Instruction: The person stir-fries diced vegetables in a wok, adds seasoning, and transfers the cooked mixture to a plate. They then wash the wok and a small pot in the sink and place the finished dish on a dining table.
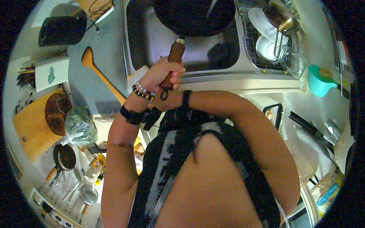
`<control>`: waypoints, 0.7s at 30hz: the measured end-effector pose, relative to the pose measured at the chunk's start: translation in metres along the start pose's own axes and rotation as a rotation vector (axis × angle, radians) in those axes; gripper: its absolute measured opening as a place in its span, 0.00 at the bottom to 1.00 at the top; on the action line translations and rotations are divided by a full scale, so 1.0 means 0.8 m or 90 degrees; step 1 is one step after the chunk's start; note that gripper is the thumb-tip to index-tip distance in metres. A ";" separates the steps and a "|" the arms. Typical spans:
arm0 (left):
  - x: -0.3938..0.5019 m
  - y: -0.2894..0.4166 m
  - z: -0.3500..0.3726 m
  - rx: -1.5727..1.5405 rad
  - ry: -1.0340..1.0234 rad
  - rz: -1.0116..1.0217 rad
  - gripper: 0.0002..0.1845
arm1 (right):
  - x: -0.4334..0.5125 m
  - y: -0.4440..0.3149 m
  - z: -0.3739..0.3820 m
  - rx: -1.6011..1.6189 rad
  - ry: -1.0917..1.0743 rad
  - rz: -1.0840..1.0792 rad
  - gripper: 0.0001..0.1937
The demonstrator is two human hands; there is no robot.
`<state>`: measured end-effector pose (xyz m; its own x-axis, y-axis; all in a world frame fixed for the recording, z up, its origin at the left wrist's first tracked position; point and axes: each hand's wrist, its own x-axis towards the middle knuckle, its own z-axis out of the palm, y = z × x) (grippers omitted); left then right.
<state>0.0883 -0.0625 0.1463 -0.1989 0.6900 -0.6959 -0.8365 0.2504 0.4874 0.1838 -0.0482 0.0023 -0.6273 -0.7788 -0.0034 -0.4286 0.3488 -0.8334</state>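
My left hand, with beaded bracelets and a black wristband, is wrapped around the brown wooden handle. A metal collar tops this handle, and a dark hanging loop sits at its lower end. Just beyond the collar, a large black wok or pan rests over the sink. A pale streak crosses the pan's inside. My right arm reaches across in front of my body. Most of my right hand is hidden behind my left wrist, so its grip cannot be seen. A wooden spatula lies left of my left hand on the grey counter.
Right of the sink, a dish rack holds white dishes, a metal pot and a glass vessel. A turquoise container stands farther right. At left are a cutting board, a bag of greens and hanging utensils.
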 end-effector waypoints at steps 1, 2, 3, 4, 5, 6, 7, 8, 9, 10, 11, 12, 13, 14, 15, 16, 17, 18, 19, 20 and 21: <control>-0.001 0.002 0.000 -0.015 -0.007 -0.010 0.08 | 0.013 0.002 0.007 0.030 0.071 -0.030 0.11; -0.001 0.003 0.000 -0.009 -0.001 -0.010 0.08 | 0.022 0.003 0.011 -0.054 0.016 -0.014 0.10; -0.002 0.005 -0.001 -0.002 0.005 -0.012 0.08 | 0.030 0.001 0.013 -0.141 -0.082 0.040 0.09; -0.002 0.006 -0.002 0.004 0.011 -0.012 0.08 | 0.032 -0.001 0.012 -0.213 -0.139 0.068 0.08; -0.001 0.006 -0.003 -0.006 0.000 -0.018 0.08 | 0.027 -0.003 0.007 0.027 -0.074 0.111 0.10; 0.000 0.005 -0.004 -0.012 -0.013 -0.012 0.08 | 0.016 -0.004 0.000 0.174 -0.005 0.105 0.12; 0.000 0.004 -0.005 -0.017 -0.017 -0.008 0.08 | 0.002 -0.007 -0.009 0.210 0.108 0.041 0.14; 0.000 0.003 -0.006 -0.022 -0.023 -0.005 0.08 | -0.005 -0.012 -0.018 0.252 0.182 0.014 0.16; 0.001 0.001 -0.007 -0.015 -0.018 -0.002 0.08 | -0.036 -0.009 -0.030 0.018 0.314 -0.056 0.20; 0.002 0.000 -0.007 -0.006 -0.015 0.004 0.09 | -0.084 -0.004 -0.045 -0.222 0.441 -0.114 0.23; 0.003 -0.002 -0.008 -0.004 -0.025 0.009 0.09 | -0.122 -0.005 -0.056 -0.275 0.280 0.033 0.26; 0.004 -0.003 -0.008 -0.007 -0.020 0.001 0.09 | -0.166 -0.005 -0.066 -0.332 0.208 0.129 0.28; 0.005 -0.005 -0.008 -0.013 -0.028 -0.007 0.09 | -0.210 -0.001 -0.076 -0.336 0.156 0.210 0.29; 0.005 -0.006 -0.008 -0.020 -0.038 -0.010 0.09 | -0.253 0.001 -0.086 -0.372 0.174 0.243 0.30; 0.006 -0.008 -0.007 -0.026 -0.044 -0.016 0.09 | -0.298 -0.002 -0.092 -0.364 0.156 0.337 0.30; 0.007 -0.010 -0.006 -0.029 -0.041 -0.020 0.09 | -0.338 -0.008 -0.099 -0.404 0.203 0.369 0.30; 0.008 -0.012 -0.005 -0.032 -0.037 -0.025 0.09 | -0.371 -0.012 -0.111 -0.412 0.232 0.387 0.30; 0.009 -0.014 -0.004 -0.035 -0.034 -0.031 0.09 | -0.394 -0.019 -0.121 -0.438 0.343 0.331 0.30; 0.010 -0.017 -0.003 -0.054 -0.043 -0.039 0.10 | -0.407 -0.028 -0.128 -0.451 0.268 0.436 0.30; 0.011 -0.020 -0.002 -0.053 -0.045 -0.038 0.10 | -0.416 -0.040 -0.135 -0.457 0.210 0.554 0.30; 0.012 -0.023 -0.002 -0.053 -0.046 -0.036 0.10 | -0.414 -0.049 -0.140 -0.475 0.150 0.607 0.29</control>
<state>0.1008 -0.0614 0.1299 -0.1158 0.7246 -0.6794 -0.8853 0.2349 0.4014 0.3354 0.2548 0.0981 -0.9611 0.0364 -0.2737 0.0472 0.9984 -0.0327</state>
